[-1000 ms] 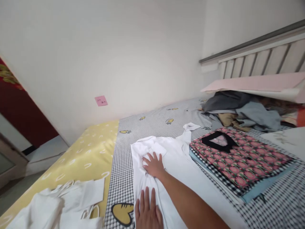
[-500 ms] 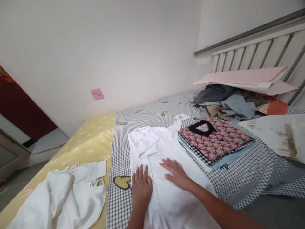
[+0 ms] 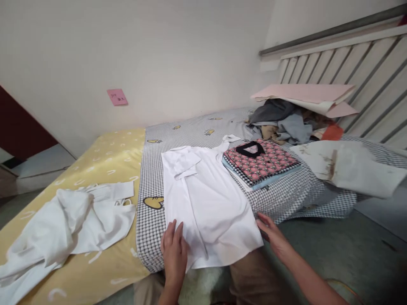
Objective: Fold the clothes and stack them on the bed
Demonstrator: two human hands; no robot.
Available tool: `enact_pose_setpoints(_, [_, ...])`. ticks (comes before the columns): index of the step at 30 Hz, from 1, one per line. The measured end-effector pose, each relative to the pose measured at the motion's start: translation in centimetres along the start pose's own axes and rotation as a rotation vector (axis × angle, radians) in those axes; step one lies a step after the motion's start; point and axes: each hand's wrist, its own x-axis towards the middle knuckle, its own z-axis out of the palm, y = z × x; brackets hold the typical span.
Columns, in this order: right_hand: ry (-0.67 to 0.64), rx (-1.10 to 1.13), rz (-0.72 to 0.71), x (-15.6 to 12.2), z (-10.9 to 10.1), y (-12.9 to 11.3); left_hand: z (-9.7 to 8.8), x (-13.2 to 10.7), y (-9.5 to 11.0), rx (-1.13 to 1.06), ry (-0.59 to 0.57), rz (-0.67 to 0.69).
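Note:
A white shirt (image 3: 203,199) lies flat on the checked bed sheet (image 3: 152,169), collar toward the wall. My left hand (image 3: 174,252) rests flat with fingers stretched on the shirt's bottom left corner. My right hand (image 3: 274,237) is at the shirt's bottom right corner, fingers extended and touching the hem edge. Both hands are at the bed's near edge. Neither hand holds anything that I can make out.
A folded pink-patterned garment (image 3: 260,161) sits on a small stack right of the shirt. Crumpled white clothes (image 3: 70,224) lie on the yellow sheet (image 3: 108,156) at left. A heap of grey clothes (image 3: 282,120) and pink boards (image 3: 305,93) sit by the headboard.
Both hands have slid down the shirt from its upper and middle part to the bottom hem. The view has pulled back from the bed.

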Motion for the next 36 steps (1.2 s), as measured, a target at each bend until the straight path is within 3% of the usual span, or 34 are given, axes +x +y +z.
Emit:
enact_pose_setpoints(5, [-0.265, 0.097, 0.154, -1.4, 0.6, 0.4, -0.1, -3.8, 2.6, -0.072, 0.091, -0.062])
enact_pose_setpoints(8, [-0.331, 0.154, 0.155, -3.0, 0.6, -1.2, 0.7, -5.5, 5.7, -0.113, 0.059, 0.011])
enact_pose_setpoints(13, [-0.409, 0.266, 0.134, -6.0, 1.3, -5.5, 3.7, -5.5, 12.9, -0.124, -0.189, 0.109])
enact_pose_setpoints(17, [-0.448, 0.252, 0.066, -5.7, 2.1, -6.9, 6.2, -3.4, 17.2, -0.246, -0.444, 0.115])
enact_pose_setpoints(20, [-0.248, 0.239, 0.091, -3.8, 1.6, -5.5, 8.0, -3.1, 17.7, -0.342, -0.451, -0.022])
enact_pose_setpoints(22, [-0.101, 0.227, 0.178, -2.7, 0.7, -3.8, 9.0, -3.7, 16.7, -0.370, -0.395, -0.122])
enact_pose_setpoints(24, [-0.035, 0.217, 0.255, -2.4, -0.2, -2.1, 9.7, -4.4, 15.4, -0.375, -0.341, -0.205])
enact_pose_setpoints(27, [-0.060, 0.223, 0.338, -3.1, -0.6, -0.2, 10.1, -4.9, 13.9, -0.379, -0.290, -0.290])
enact_pose_setpoints(30, [-0.115, 0.204, 0.358, -3.7, 0.1, 0.6, 10.0, -4.2, 13.8, -0.365, -0.273, -0.354])
enact_pose_setpoints(33, [-0.146, 0.145, 0.292, -3.6, 1.1, 0.5, 9.8, -3.0, 14.7, -0.286, -0.310, -0.379])
enact_pose_setpoints(36, [-0.223, 0.059, 0.157, -3.0, 2.1, -0.2, 9.7, -2.2, 15.6, -0.141, -0.434, -0.357])
